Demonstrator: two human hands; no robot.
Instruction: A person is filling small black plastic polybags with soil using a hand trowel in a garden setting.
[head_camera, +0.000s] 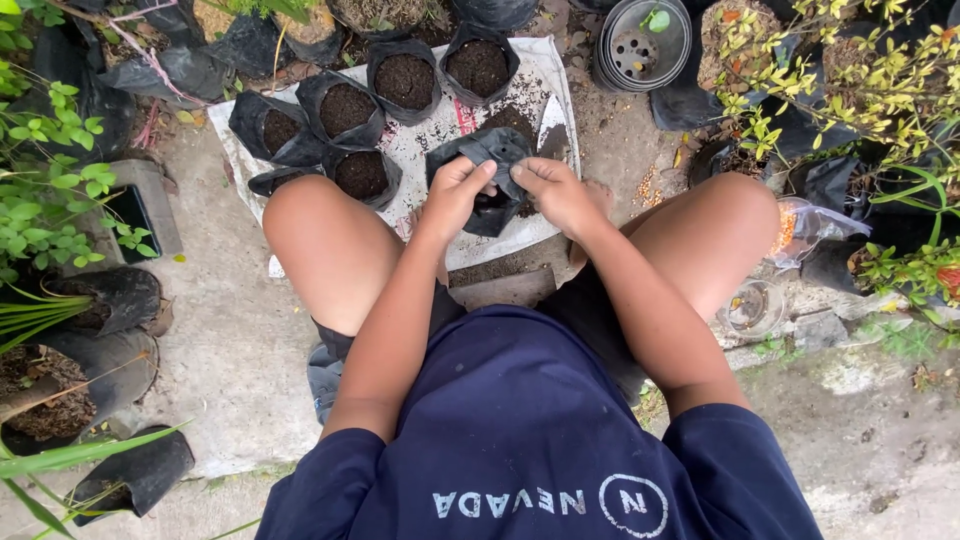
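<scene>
I sit low with my knees apart over a white sack sheet (410, 150) spread on the concrete. My left hand (455, 190) and my right hand (560, 195) both grip the rim of an empty black plastic nursery bag (490, 150), pulling its mouth apart. The bag hangs crumpled between my hands above the sheet. A small heap of dark soil (512, 118) lies on the sheet just beyond the bag. Several black bags filled with soil (345, 108) stand in rows on the sheet's far left part.
A stack of black plastic pots (640, 45) stands at the far right of the sheet. A clear plastic bag with orange granules (800, 228) lies by my right knee. Potted green plants (45, 200) crowd the left side, yellow-green shrubs (850, 90) the right.
</scene>
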